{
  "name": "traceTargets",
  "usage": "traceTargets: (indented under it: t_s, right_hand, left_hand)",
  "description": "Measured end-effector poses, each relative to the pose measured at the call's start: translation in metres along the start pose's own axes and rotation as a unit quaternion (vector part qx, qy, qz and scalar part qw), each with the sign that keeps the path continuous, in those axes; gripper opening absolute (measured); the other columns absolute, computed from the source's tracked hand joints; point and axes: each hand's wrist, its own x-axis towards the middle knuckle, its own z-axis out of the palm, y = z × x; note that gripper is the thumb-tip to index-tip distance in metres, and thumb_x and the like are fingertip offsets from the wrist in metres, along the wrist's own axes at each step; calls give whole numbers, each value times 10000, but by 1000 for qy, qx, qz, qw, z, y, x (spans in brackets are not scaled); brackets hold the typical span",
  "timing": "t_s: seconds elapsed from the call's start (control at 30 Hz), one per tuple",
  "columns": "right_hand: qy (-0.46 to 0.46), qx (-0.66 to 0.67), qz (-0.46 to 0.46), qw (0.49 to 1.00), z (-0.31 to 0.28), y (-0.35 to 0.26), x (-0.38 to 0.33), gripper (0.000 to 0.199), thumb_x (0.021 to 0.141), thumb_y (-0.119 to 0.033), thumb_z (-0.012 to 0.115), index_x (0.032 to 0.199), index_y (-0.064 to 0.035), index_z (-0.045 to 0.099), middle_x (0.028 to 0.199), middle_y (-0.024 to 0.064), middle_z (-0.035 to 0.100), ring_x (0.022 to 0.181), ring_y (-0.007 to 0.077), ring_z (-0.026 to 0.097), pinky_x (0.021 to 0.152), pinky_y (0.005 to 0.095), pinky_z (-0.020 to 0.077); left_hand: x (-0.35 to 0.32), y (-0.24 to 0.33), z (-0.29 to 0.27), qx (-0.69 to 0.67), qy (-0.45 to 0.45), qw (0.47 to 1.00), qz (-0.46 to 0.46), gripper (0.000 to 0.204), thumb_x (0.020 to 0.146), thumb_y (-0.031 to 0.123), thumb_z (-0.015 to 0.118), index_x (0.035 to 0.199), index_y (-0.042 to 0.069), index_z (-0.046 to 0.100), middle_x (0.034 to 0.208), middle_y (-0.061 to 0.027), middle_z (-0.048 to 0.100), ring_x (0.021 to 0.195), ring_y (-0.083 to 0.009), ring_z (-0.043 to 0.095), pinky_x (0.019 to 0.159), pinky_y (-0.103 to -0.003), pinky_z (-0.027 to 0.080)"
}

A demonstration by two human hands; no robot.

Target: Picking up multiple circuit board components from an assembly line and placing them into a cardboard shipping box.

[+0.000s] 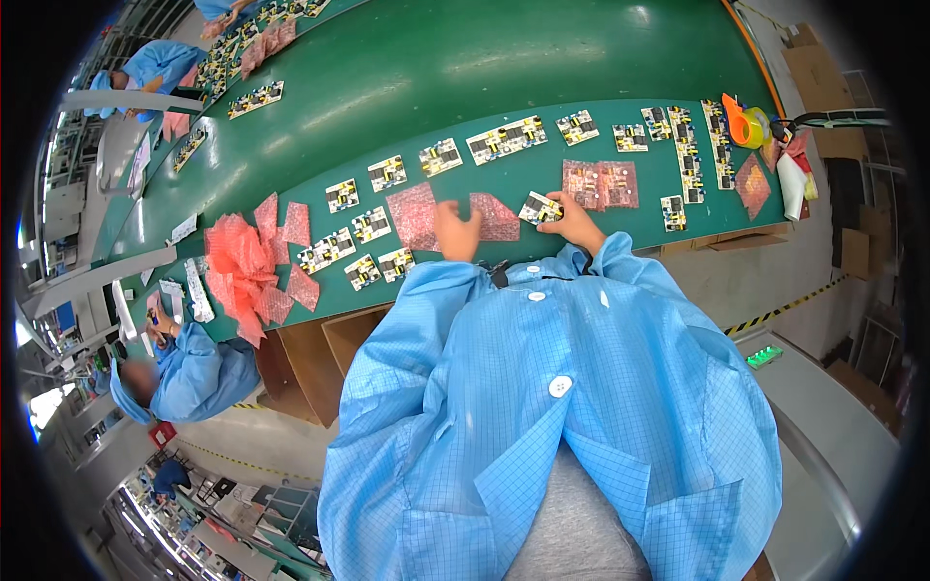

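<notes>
My left hand (455, 230) rests on the green conveyor belt (484, 58) between two pink bubble-wrap bags; its fingers touch the edge of the bag (496, 217) to its right. The other bag (414, 215) lies to its left. My right hand (572, 219) grips a small circuit board (539, 207) with yellow and black parts at the belt's near edge. Both arms wear light blue sleeves.
Several more circuit boards (504, 139) lie in rows along the belt. Bagged boards (601, 184) sit right of my hands. A heap of pink bags (247, 271) is at the left, beside a seated co-worker in blue (194, 373). An orange tape dispenser (746, 124) stands far right.
</notes>
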Motion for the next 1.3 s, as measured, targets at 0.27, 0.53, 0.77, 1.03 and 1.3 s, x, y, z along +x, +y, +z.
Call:
traceTargets:
  t_s: [0.27, 0.53, 0.77, 1.03, 1.3]
  right_hand:
    - [-5, 74, -10, 997, 3, -3, -5, 625, 790, -46, 752, 1325, -19, 429, 1161, 107, 567, 1052, 194, 570, 886, 336, 488]
    - [15, 140, 38, 989, 0, 30, -6, 571, 769, -32, 759, 1240, 20, 439, 1091, 142, 608, 949, 206, 620, 806, 318, 516]
    - [-12, 144, 85, 986, 0, 36, -21, 577, 780, -35, 747, 1260, -21, 427, 1050, 119, 608, 871, 177, 617, 670, 310, 546]
    - [14, 191, 111, 975, -2, 26, -28, 581, 816, -28, 714, 1295, -19, 385, 1102, 164, 587, 921, 215, 619, 709, 323, 555]
    - [-11, 192, 103, 976, 1, 26, -23, 587, 811, -14, 707, 1302, -23, 384, 1097, 177, 584, 943, 228, 615, 722, 326, 552]
  left_hand:
    - [-4, 50, 12, 161, -293, 942, 3, 392, 775, 306, 720, 1061, 68, 598, 1005, -182, 674, 894, -387, 655, 766, -496, 517]
    - [-1, 47, 22, 248, -140, 908, 307, 349, 773, 160, 655, 1106, 78, 590, 1134, -158, 591, 1037, -349, 587, 850, -441, 498]
    - [-10, 30, -12, 260, -318, 839, 358, 316, 769, 111, 613, 1072, 35, 564, 1299, -190, 502, 1215, -391, 480, 1014, -466, 405]
    - [2, 33, -51, 235, -340, 769, 488, 342, 810, 259, 681, 1043, 46, 551, 1360, -199, 428, 1288, -410, 401, 1067, -490, 355]
    - [-5, 4, -53, 253, -321, 834, 370, 285, 779, 79, 577, 1064, 64, 566, 1280, -150, 492, 1162, -338, 485, 980, -447, 407]
